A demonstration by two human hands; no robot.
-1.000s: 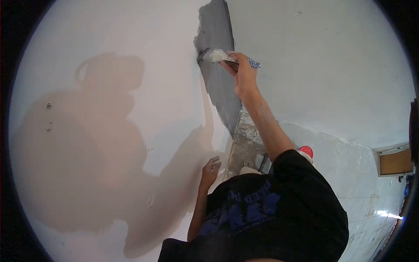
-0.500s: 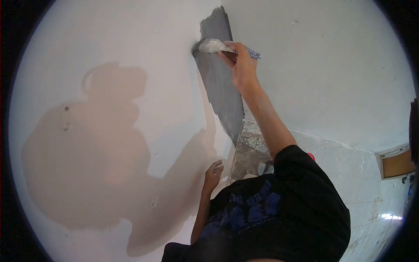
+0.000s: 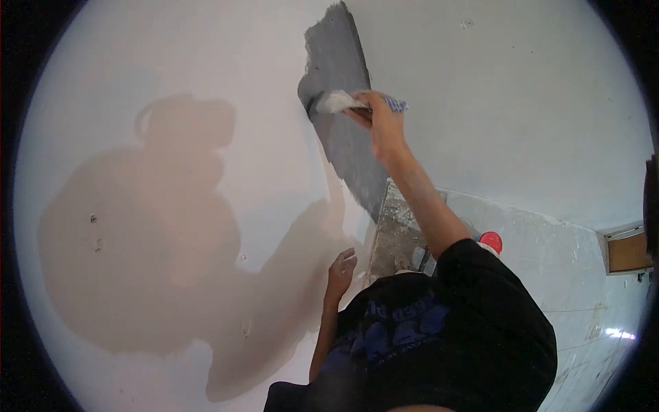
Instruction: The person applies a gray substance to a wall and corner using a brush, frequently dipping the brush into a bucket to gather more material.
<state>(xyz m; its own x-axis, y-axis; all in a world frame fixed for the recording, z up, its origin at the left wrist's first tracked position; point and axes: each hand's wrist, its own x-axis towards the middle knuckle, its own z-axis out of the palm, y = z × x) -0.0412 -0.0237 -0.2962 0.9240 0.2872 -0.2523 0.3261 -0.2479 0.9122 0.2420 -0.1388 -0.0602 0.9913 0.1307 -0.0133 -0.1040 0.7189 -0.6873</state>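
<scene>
A grey coating runs as a strip along the corner between two pale walls. My right hand is closed on the handle of a wide brush, whose bristle end touches the left edge of the grey strip. The brush is somewhat blurred. Below the strip, my left hand is beside the left wall, its fingers partly bent and greyish at the tips. I see nothing in it, and whether it touches the wall is unclear.
The right wall is pale with small marks. A stained floor patch lies below the corner. A red round object shows beside my right sleeve. Light floor tiles and a brown door are at the right.
The brush and my right hand are lower in view. Grey coating now shows at the left edge where the brush was. The view has shifted slightly, and more of the red object shows.
</scene>
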